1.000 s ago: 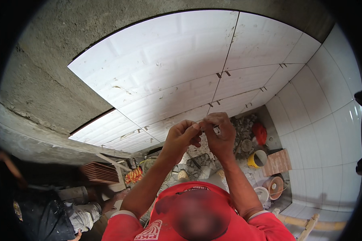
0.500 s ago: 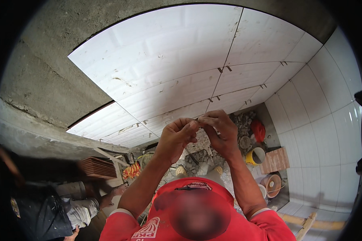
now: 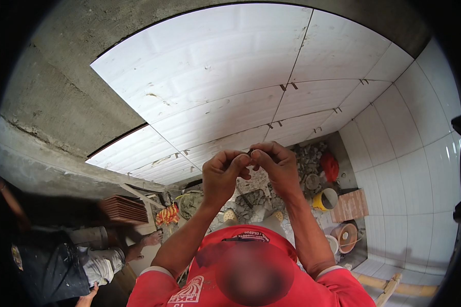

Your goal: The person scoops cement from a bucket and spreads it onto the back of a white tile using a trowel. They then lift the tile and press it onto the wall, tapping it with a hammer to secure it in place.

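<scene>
My left hand (image 3: pixel 223 173) and my right hand (image 3: pixel 275 166) meet in front of my chest, before the white tiled wall (image 3: pixel 200 56). Thumbs and fingers of both are pinched together, fingertips almost touching. A tiny dark piece shows between them; its kind is too small to make out, and the fingers cover most of it. Behind the hands, the wall's large white tiles are parted by thin joints. Small dark folded strips (image 3: pixel 288 87) stick out of these joints in pairs.
Rubble (image 3: pixel 253 199) covers the floor around my feet. To the right are a red bag (image 3: pixel 329 167), a yellow bucket (image 3: pixel 325 199), a terracotta-coloured tub (image 3: pixel 347 237) and a brownish tile (image 3: pixel 350 204). At left, a co-worker in a dark shirt (image 3: pixel 51 268) is near stacked brown tiles (image 3: pixel 124 210).
My right hand has turned and drawn its fingers in closer against the left fingertips. My left hand has shifted slightly. The co-worker at left has moved a little.
</scene>
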Demonstrator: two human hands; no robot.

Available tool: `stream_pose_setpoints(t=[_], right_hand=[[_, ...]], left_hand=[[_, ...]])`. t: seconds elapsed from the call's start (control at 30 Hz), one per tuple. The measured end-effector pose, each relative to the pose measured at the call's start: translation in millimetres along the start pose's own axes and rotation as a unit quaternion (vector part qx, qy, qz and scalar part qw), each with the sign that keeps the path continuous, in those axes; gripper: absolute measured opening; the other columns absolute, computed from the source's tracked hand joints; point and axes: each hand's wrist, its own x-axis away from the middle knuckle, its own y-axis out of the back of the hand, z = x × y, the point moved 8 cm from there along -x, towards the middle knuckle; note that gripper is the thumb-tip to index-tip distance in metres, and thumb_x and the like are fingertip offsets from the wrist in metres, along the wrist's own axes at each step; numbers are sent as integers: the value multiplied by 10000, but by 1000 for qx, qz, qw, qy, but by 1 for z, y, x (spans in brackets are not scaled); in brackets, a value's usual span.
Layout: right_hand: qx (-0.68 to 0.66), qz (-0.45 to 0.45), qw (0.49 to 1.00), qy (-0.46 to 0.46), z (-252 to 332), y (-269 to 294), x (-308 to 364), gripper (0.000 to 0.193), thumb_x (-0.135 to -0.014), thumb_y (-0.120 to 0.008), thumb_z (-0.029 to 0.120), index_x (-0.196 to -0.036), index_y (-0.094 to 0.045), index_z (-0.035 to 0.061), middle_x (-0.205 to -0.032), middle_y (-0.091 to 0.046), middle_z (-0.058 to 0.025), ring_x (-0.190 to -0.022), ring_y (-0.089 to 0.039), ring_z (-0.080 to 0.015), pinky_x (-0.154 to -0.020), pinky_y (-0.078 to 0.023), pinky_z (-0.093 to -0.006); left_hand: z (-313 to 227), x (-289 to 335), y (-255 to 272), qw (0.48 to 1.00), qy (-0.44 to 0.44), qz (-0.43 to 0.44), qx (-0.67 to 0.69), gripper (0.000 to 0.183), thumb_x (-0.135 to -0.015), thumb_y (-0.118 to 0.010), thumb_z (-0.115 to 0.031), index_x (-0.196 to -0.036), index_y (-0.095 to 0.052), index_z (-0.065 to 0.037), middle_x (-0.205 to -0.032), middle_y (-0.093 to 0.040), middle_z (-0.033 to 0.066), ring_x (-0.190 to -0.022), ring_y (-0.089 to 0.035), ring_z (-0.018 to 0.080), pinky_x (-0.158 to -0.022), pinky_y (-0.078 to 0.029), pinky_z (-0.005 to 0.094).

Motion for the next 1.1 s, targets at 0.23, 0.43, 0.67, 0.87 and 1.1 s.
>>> stream_pose_setpoints(t=[0.23, 0.43, 0.67, 0.87, 1.1], right_hand=[[12, -22, 999, 27, -14, -29, -6, 183, -953, -718, 155, -1044, -706, -4, -862, -697, -18, -732, -605, -74, -655, -499, -233], [-222, -4, 974, -40, -48, -78, -18, 146, -978, -684, 159, -1025, -688, 21, -882, -677, -16, -713, -584, -77, -647, -464, -217], [-108, 16, 994, 2, -60, -137, -71, 225, -1008, -632, 204, -1086, -626, -7, -902, -674, -69, -684, -604, -107, -594, -495, -244], [-99, 82, 990, -56, -92, -201, -107, 208, -1005, -618, 166, -1066, -602, -32, -870, -656, -101, -646, -615, -133, -508, -527, -294], [-128, 59, 989, -47, -106, -230, -120, 131, -964, -625, 94, -981, -618, -36, -816, -647, -83, -614, -592, -115, -485, -503, -273]], left_hand=[[5, 0, 23, 1000, -15, -24, -6, 242, -1002, -690, -207, -1058, -687, 29, -887, -725, 67, -716, -676, 106, -636, -588, 261], [-2, -5, 57, 995, -45, -47, 73, 216, -1005, -688, -213, -1049, -686, -2, -872, -713, 50, -720, -659, 101, -653, -576, 264], [-114, -26, 141, 898, -209, -246, -299, 178, -970, -689, -87, -1121, -679, 6, -929, -713, 78, -698, -628, 118, -650, -534, 246], [-226, -39, 166, 795, -393, -290, -359, 442, -945, -765, -341, -1162, -701, 38, -998, -746, 121, -930, -708, 186, -828, -555, 316], [-239, -62, 167, 837, -370, -279, -290, 279, -926, -783, -260, -1014, -758, 3, -848, -748, 77, -782, -677, 129, -726, -525, 262]])
